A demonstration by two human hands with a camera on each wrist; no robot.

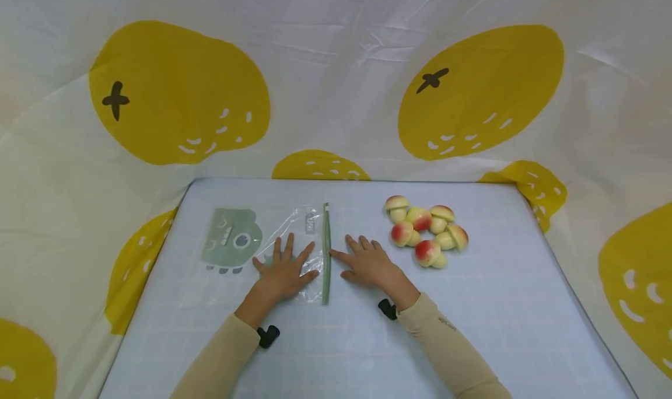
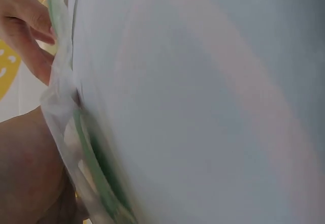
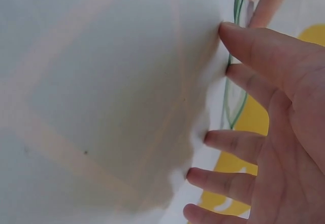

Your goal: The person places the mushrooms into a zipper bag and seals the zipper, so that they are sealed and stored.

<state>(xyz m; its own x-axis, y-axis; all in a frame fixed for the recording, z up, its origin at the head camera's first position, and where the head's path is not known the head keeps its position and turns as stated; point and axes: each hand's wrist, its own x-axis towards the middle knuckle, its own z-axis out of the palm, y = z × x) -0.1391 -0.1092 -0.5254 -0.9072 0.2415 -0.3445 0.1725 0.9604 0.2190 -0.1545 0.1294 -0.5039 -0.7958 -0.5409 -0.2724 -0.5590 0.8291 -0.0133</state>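
A clear plastic zip bag [image 1: 270,230] with a green one-eyed cartoon print [image 1: 220,244] lies flat on the table, its green zip strip [image 1: 326,270] on the right side. My left hand [image 1: 283,275] rests on the bag with fingers spread, close to the strip. Just right of the strip, my right hand [image 1: 370,265] has its fingers spread, the index fingertip touching or almost touching the strip. In the right wrist view the fingertips [image 3: 205,136] of that hand touch the tabletop. Neither hand holds anything.
Several red and yellow toy mushrooms [image 1: 403,234] lie in a cluster right of my right hand. The light blue checked table [image 1: 499,329] stands against a white cloth [image 1: 336,66] printed with yellow fruit. A small dark camera [image 1: 269,336] sits at my left wrist.
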